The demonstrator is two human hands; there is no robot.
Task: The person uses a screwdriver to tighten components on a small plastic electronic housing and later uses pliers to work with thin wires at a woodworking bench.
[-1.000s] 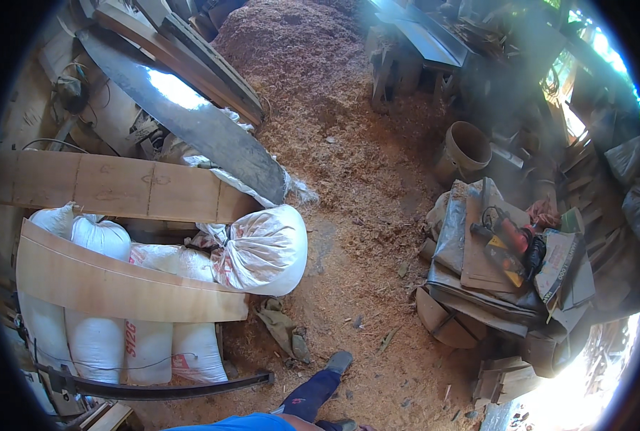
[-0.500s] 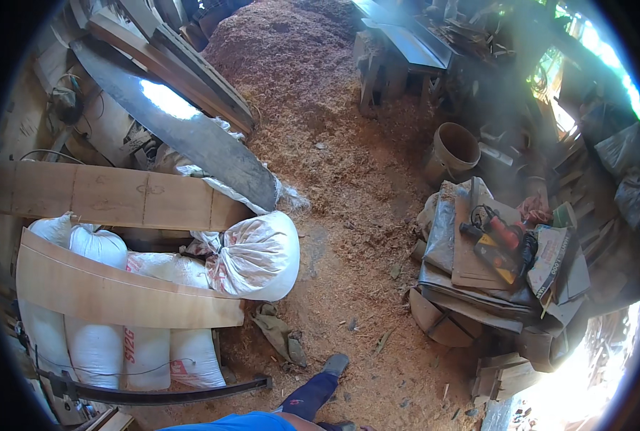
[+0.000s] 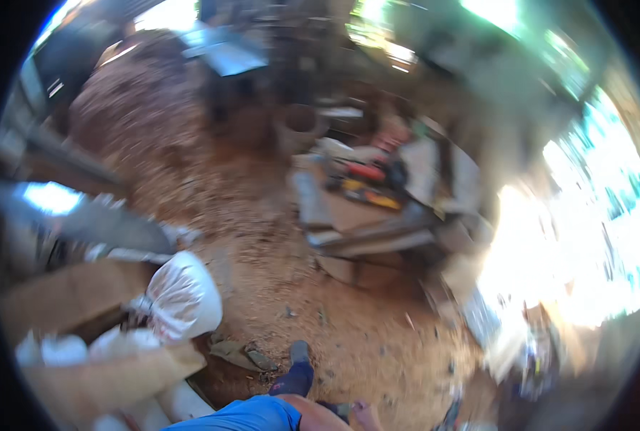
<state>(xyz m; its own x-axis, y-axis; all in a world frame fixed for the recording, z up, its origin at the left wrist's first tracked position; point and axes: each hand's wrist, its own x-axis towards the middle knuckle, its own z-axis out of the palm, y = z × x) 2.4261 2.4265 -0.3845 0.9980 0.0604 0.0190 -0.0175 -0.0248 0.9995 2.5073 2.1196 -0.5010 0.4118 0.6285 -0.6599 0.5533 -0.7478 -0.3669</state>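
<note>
At the lower edge a hand (image 3: 366, 415), apparently my right hand, shows only in part. It hangs low over the dirt floor, and blur hides its fingers and anything in them. A blue sleeve (image 3: 255, 415) and a stretch of bare arm (image 3: 323, 418) lie to its left. My left hand is out of sight. Nearest to these are my dark trouser leg (image 3: 292, 379) and a grey-covered foot (image 3: 300, 352). Just left of the foot, a crumpled olive cloth (image 3: 241, 355) rests on the ground.
White stuffed sacks, one tied sack (image 3: 190, 298) foremost, stand at left among curved wooden boards (image 3: 119, 373). A low pile of boards (image 3: 377, 241) at centre right carries red and yellow power tools (image 3: 370, 192). Behind it stands a bucket (image 3: 300, 129). A sawdust heap (image 3: 133, 108) rises at far left.
My view has swung to the right, so the sacks and tool pile sit farther left. Slightly more of the hand and bare arm shows at the lower edge.
</note>
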